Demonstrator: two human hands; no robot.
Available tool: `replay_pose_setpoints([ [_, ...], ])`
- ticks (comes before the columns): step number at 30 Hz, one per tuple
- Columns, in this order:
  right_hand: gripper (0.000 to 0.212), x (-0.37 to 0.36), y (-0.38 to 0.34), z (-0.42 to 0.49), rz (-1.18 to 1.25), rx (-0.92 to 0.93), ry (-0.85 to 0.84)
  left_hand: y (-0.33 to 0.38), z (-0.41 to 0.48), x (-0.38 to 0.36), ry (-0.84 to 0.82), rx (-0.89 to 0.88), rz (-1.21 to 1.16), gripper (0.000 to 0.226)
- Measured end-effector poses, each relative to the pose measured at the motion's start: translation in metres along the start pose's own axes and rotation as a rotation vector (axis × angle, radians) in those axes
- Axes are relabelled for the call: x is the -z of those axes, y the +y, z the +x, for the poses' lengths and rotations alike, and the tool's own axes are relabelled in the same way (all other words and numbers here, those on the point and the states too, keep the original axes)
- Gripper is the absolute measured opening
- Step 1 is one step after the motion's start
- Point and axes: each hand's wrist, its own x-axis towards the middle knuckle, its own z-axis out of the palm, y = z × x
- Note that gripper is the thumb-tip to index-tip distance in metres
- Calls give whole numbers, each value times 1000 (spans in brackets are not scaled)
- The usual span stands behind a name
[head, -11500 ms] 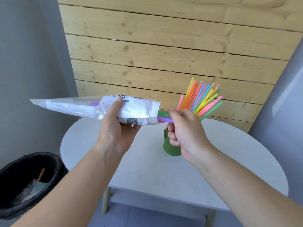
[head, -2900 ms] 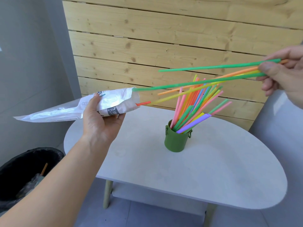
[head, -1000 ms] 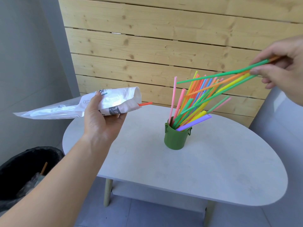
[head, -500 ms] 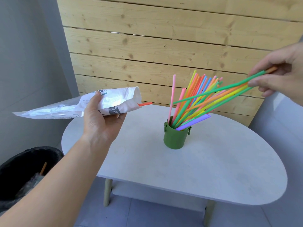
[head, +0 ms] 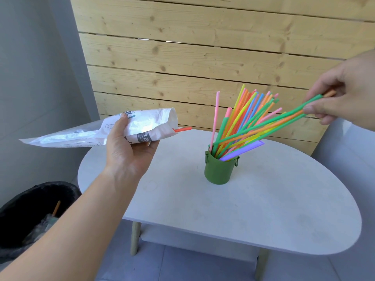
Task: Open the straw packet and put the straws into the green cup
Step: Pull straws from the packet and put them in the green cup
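White crinkled plastic, the straw packet (head: 140, 126) lies sideways in the left hand (head: 129, 155) above the left end of the tabletop (head: 263, 209). The thumb presses on its top and the fingers curl beneath it, mostly hidden by the bag. Its print is too small to read. One red straw (head: 182, 129) pokes from the open mouth, the rest of it out of sight inside. The right hand (head: 345, 94) is cut off by the right edge. Its thumb and fingers pinch the upper ends of a slanting bundle (head: 263, 126) of green, orange and yellow straws, too overlapped to count. Their lower ends vanish into the green cup (head: 219, 172), which stands on the tabletop holding a fan of other straws (head: 243, 110). Half a second ago the bundle lay a little higher. The right hand has dropped since, while the packet and red straw have not shifted.
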Motion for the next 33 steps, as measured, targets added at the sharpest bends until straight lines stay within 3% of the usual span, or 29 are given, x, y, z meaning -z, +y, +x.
replay_pose_setpoints([
  [3,34,5,3,6,-7,-85,-106,0,1,1,4,-1,3,35],
  [8,36,8,-6,18,-17,-121,-96,0,3,2,-6,-1,12,31],
  [16,33,18,-30,31,-54,-141,-156,-3,2,1,-28,17,16,26],
  [22,11,14,-44,30,-105,-192,-218,-3,-2,-1,-42,32,14,28],
  [33,12,22,-49,25,-136,-186,-224,-5,-5,-2,-59,49,35,24],
])
